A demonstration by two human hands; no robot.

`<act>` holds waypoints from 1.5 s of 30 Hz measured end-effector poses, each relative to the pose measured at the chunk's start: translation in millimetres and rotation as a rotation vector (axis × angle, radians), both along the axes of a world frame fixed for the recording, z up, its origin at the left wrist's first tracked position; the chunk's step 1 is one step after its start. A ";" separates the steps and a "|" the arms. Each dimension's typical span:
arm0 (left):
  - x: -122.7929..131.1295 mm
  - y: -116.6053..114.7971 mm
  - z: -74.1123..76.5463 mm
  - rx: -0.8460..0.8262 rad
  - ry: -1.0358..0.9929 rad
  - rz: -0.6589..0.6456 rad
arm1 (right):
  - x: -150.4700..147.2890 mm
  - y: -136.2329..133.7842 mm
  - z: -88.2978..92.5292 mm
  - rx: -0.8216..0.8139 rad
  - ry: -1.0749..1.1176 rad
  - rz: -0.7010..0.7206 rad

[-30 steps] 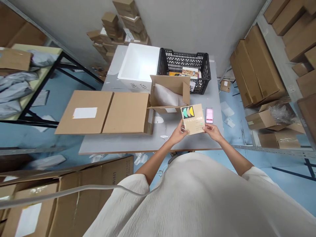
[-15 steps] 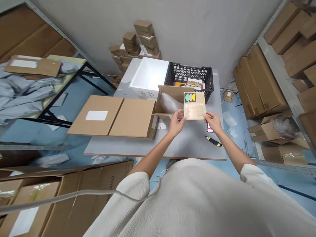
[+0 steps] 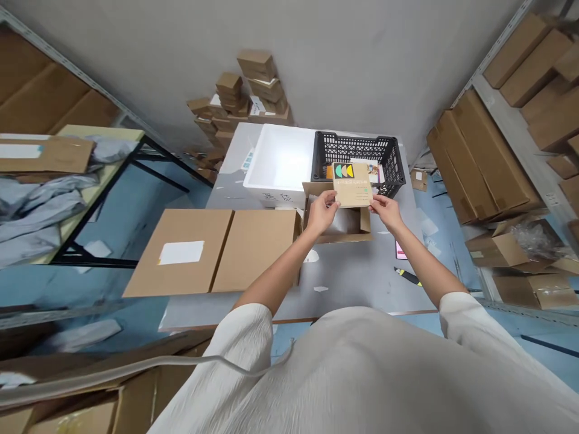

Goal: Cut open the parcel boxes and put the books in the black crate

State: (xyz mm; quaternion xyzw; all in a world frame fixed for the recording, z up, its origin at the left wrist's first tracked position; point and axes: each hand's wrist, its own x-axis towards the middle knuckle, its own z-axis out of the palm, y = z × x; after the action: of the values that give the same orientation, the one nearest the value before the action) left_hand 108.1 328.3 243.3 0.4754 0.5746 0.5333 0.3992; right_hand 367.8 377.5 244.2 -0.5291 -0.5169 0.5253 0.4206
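Between my two hands is a small tan book point(image 3: 353, 185) with green, peach and yellow half-circles on its cover. My left hand point(image 3: 322, 212) grips its left edge, and my right hand point(image 3: 385, 210) pinches the lower right corner. The book is tilted toward me above an open cardboard box point(image 3: 344, 237), with part of the box hidden behind it. Inside the box a pale, shiny wrapping point(image 3: 342, 222) shows. Just behind stands a black plastic crate point(image 3: 395, 161) holding several books or cards.
A white foam box point(image 3: 283, 158) stands left of the crate. Two closed cartons point(image 3: 256, 247) lie at the table's left. A phone point(image 3: 400, 249) and a yellow-black utility knife point(image 3: 408, 276) lie on the right. Shelves with boxes point(image 3: 486, 157) flank the table.
My hands have carried the book slightly away from me, now over the open box. The camera view has shifted, so the table sits lower in the picture.
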 end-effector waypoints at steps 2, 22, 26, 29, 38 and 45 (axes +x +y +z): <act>-11.6 22.0 -7.5 -0.007 -0.015 0.008 | -16.0 17.9 -6.1 0.001 -0.015 -0.027; -60.5 83.0 -33.4 0.065 0.220 0.067 | -47.7 74.2 -34.9 0.083 -0.068 -0.157; -62.5 71.1 -29.9 0.088 0.299 0.076 | -32.0 66.4 -30.9 0.082 -0.121 -0.184; -64.1 57.7 -28.3 0.087 0.362 0.095 | -18.3 56.9 -35.8 0.099 -0.160 -0.197; -70.9 3.9 -45.2 -0.022 0.331 0.201 | 15.3 8.7 -64.9 0.042 -0.282 -0.194; -79.4 -41.7 -70.2 -0.340 0.020 0.177 | 23.1 -33.9 -75.7 -0.347 -0.210 -0.104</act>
State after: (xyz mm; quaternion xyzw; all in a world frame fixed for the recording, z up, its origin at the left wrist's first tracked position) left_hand 28.7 286.6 173.0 0.3540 0.7000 0.4566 0.4197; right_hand 390.9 343.5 168.5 -0.6714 -0.4317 0.5261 0.2934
